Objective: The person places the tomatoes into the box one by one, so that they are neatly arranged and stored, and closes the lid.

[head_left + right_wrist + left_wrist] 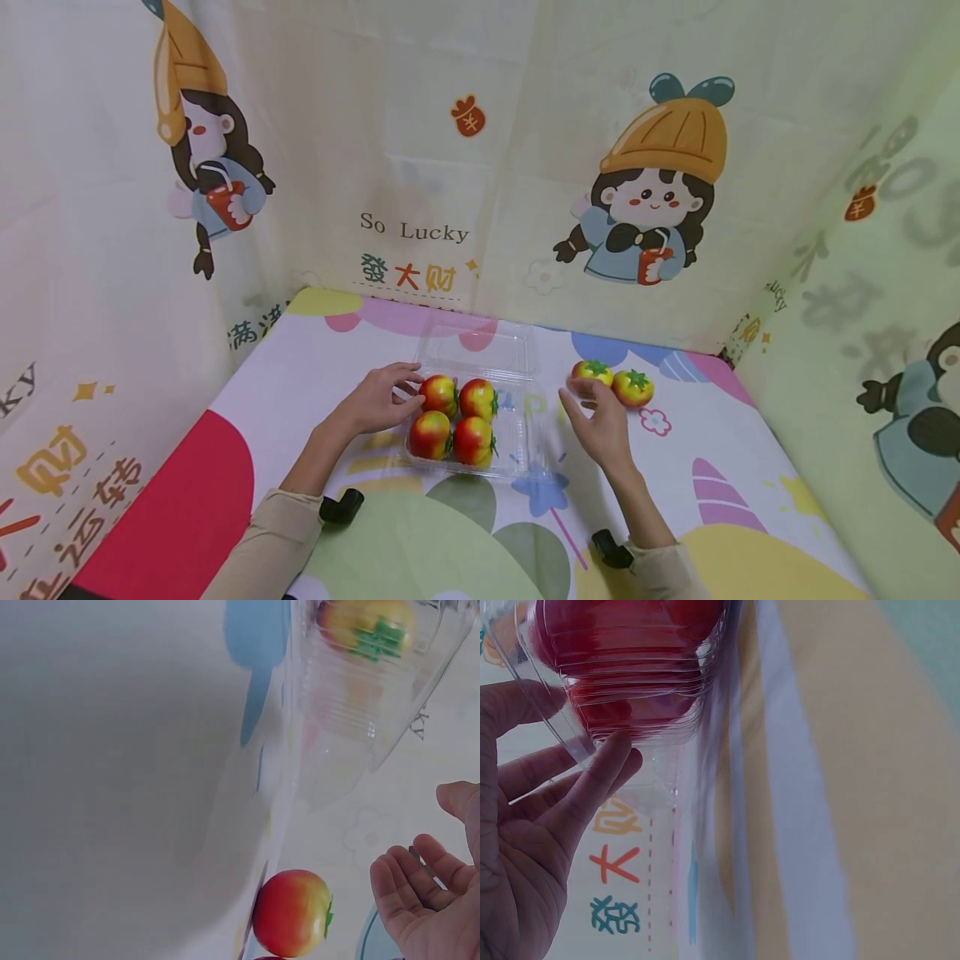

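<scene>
A clear plastic clamshell box [513,433] lies with its lid [480,346] folded back. Several red-and-yellow, tomato-like fruits [474,442] with green leafy tops fill its left part. My left hand [371,402] is at the box's left rim, thumb and fingers spread apart; in the left wrist view its fingertips [619,746] meet the box corner. On the right, two more such fruits [634,389] sit on the table. My right hand [600,421] hovers before them, fingers loosely bent and holding nothing; the right wrist view shows one fruit [292,913] apart from it.
A patterned cloth [352,533] covers the table. Printed curtains [510,183] hang behind it and along both sides. Each forearm wears a black strap-on device [341,507] near the cuff.
</scene>
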The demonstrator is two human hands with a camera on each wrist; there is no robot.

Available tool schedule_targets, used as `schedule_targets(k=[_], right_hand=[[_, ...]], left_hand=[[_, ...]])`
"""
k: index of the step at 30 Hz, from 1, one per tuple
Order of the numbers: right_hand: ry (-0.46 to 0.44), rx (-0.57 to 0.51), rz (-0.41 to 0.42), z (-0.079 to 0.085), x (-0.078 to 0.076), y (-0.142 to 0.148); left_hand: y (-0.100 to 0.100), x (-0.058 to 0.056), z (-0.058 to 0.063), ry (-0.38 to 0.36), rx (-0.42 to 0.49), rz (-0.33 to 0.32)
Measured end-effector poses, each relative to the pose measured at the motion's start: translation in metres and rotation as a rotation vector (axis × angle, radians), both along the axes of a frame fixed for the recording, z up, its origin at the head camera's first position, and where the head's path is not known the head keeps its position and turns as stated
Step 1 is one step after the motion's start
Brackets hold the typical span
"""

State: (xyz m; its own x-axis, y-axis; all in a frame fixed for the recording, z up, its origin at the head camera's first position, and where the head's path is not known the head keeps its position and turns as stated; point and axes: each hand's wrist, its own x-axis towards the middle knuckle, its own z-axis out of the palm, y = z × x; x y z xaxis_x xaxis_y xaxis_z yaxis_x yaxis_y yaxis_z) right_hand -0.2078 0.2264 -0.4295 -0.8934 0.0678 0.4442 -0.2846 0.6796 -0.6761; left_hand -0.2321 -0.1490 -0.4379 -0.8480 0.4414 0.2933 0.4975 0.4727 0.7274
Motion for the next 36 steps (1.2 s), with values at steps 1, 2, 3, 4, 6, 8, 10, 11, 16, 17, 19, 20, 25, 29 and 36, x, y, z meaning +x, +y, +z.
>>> schedule_targets(k=[1, 2, 3, 4, 6, 8, 10, 11, 16, 17, 19, 20, 25, 29, 36], right_hand=[[-0.001, 0.001, -0.003, 0.0, -0.001, 0.001], [0.001, 0.002, -0.008, -0.001, -0.001, 0.001], [0.003, 0.003, -0.011, -0.001, -0.002, 0.002], [0.007, 0.003, -0.015, -0.001, -0.003, 0.002], [0.015, 0.008, -0.021, -0.002, -0.005, 0.003], [0.025, 0.012, -0.026, -0.003, -0.007, 0.005], [0.035, 0.018, -0.031, -0.004, -0.01, 0.006], [0.037, 0.021, -0.034, -0.004, -0.011, 0.007], [0.011, 0.033, -0.061, -0.003, -0.016, 0.01], [-0.001, 0.035, -0.066, -0.002, -0.016, 0.01], [-0.026, 0.043, -0.078, -0.002, -0.017, 0.011], [-0.037, 0.047, -0.083, -0.001, -0.018, 0.011], [-0.092, 0.058, -0.105, 0.001, -0.02, 0.012], [-0.13, 0.051, -0.112, 0.001, -0.022, 0.015], [-0.125, 0.06, -0.104, 0.001, -0.027, 0.018]], left_hand=[[0.0, 0.0, 0.0, -0.001, -0.001, 0.0], [0.0, 0.0, 0.0, -0.003, -0.001, 0.0], [0.0, 0.0, 0.0, -0.005, -0.001, 0.001], [0.0, 0.0, -0.001, -0.006, -0.003, 0.002], [0.0, 0.0, -0.001, -0.007, -0.007, 0.005], [0.0, 0.0, -0.002, -0.007, -0.01, 0.007], [0.0, -0.001, -0.002, -0.006, -0.011, 0.007], [0.0, -0.001, -0.002, -0.005, -0.012, 0.007], [0.0, -0.001, -0.002, -0.006, -0.011, 0.006], [0.0, -0.001, -0.002, -0.007, -0.01, 0.005], [0.0, -0.002, -0.002, -0.008, -0.005, 0.004], [0.0, -0.002, -0.001, -0.008, -0.004, 0.003], [0.0, -0.001, -0.001, -0.01, -0.001, 0.004], [-0.001, -0.001, -0.001, -0.013, 0.002, 0.005], [-0.001, -0.001, -0.001, -0.012, -0.002, 0.006]])
